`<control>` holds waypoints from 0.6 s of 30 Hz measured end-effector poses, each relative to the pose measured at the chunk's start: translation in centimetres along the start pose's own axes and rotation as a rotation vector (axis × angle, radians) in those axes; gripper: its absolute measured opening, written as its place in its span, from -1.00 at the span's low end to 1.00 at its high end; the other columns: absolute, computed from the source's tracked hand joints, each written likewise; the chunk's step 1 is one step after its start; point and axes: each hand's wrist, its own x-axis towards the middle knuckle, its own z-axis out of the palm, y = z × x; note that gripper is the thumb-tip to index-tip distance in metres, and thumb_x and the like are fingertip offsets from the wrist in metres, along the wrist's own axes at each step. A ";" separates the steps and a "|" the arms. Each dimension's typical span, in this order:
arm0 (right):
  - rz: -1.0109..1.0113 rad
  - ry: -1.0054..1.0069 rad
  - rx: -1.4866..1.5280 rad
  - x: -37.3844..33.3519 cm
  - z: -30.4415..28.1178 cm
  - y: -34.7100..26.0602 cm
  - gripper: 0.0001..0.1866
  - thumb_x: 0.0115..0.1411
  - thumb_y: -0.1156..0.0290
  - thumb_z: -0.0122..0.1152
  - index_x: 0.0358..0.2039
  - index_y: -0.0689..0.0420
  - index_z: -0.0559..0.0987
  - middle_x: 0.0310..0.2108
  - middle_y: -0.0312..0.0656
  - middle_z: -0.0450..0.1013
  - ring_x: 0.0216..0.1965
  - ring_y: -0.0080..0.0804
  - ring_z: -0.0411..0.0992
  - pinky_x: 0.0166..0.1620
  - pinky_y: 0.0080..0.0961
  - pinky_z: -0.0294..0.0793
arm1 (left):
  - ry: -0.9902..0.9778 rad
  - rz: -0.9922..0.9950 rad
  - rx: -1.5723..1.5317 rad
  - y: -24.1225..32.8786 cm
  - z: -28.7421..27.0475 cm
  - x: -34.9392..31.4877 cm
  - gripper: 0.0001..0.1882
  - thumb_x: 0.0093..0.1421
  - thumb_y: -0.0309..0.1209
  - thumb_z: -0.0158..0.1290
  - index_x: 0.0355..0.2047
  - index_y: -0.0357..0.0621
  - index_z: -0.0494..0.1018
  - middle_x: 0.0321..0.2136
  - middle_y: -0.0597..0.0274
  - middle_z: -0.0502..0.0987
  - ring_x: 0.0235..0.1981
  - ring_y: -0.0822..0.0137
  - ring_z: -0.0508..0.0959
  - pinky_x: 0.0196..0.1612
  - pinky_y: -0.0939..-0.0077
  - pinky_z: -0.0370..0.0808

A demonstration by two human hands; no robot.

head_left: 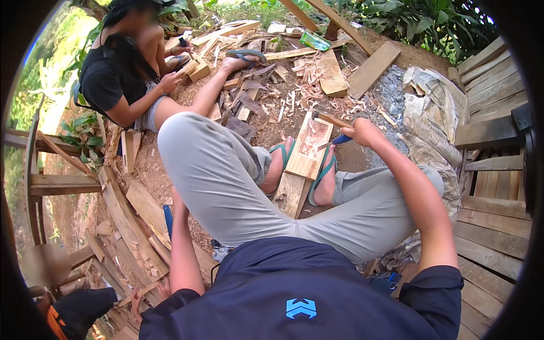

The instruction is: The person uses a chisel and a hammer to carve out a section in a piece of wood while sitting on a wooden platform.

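My right hand (367, 134) is closed around the wooden handle of a hammer (333, 118), whose dark head rests near the far end of a board. Just under those fingers is a blue-handled chisel (341, 139); whether the same hand also grips it I cannot tell. The pale board (300, 162) has a chipped recess with shavings and sits on a wood block (290, 194) between my sandalled feet. My left forearm (184, 249) runs down beside my left thigh, which hides the hand. Next to that forearm is a blue handle (168, 221).
At the upper left a person (122, 79) sits holding a piece of wood. Another person's dark clothing (85, 306) shows at the lower left. Planks (374, 69), shavings and a torn sack (433, 107) lie about. A slatted wooden structure (493, 226) borders the right.
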 end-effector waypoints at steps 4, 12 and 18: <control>-0.030 -0.005 -0.075 -1.4 -0.3 -2.7 -0.35 0.20 -0.20 0.32 -0.16 0.24 0.70 -0.17 0.09 0.64 -0.10 0.01 0.63 -0.05 -0.13 0.58 | 0.052 0.259 0.028 8.0 -2.7 3.4 -0.72 0.40 -0.33 0.06 0.01 -0.22 0.56 -0.23 0.20 0.66 -0.26 0.39 0.61 -0.19 0.44 0.55; -0.114 0.011 0.106 -2.2 0.5 -6.5 -0.44 0.23 -0.19 0.26 -0.30 0.14 0.74 -0.32 -0.06 0.66 -0.15 -0.10 0.65 -0.07 -0.18 0.59 | 0.032 0.605 -0.121 29.8 2.7 3.6 -0.77 0.42 -0.32 0.10 0.03 -0.06 0.56 -0.55 0.56 0.35 -0.61 0.68 0.31 -0.53 0.73 0.29; -0.055 0.065 0.141 -0.4 1.1 -5.7 -0.36 0.26 -0.25 0.19 -0.18 0.16 0.73 -0.16 0.00 0.65 -0.08 -0.06 0.63 -0.03 -0.19 0.59 | -0.556 0.649 0.127 31.1 21.3 -5.5 -0.79 0.43 -0.36 0.08 0.00 -0.11 0.56 -0.43 0.44 0.52 -0.48 0.63 0.50 -0.44 0.73 0.40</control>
